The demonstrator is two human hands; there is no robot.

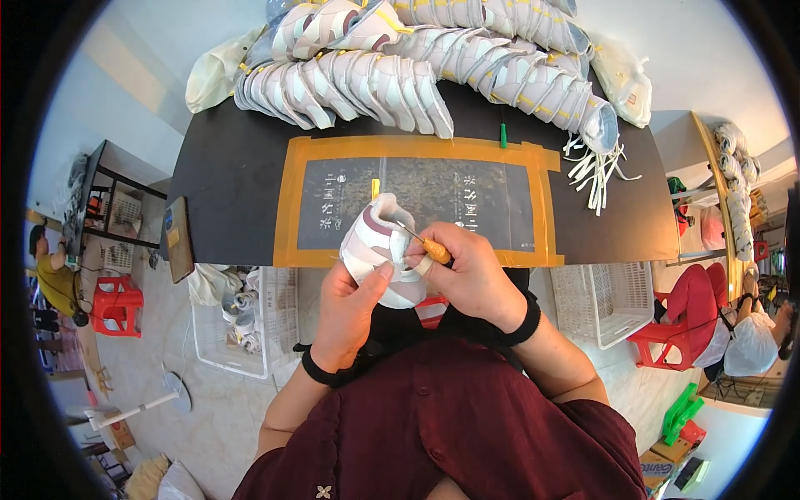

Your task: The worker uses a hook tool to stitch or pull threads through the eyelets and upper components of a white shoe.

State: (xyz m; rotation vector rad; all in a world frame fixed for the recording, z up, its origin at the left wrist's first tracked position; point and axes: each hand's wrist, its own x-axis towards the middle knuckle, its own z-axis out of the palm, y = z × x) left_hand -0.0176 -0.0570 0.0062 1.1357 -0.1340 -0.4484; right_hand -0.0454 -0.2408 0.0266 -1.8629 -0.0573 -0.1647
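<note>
**Steady Hands at the Shoe Edge**

Brace the shoe upper (pixel 360 252) firmly and work the awl (pixel 436 249) gently, clear of the thumb: the left hand (pixel 354 304), at seven o'clock, pinches it; the right (pixel 467 267), at four, curls around the wooden handle. The upper hangs over the table's (pixel 218 196) near edge, stacked uppers (pixel 333 90) toward twelve.

At far left, a red plastic stool (pixel 117 305) stands near a person in a yellow shirt (pixel 54 279). At right, a white latticed plastic crate (pixel 607 287) sits on the pale tiled floor (pixel 621 383), near another red plastic stool (pixel 657 333); below is a bright green plastic object (pixel 682 414).
</note>
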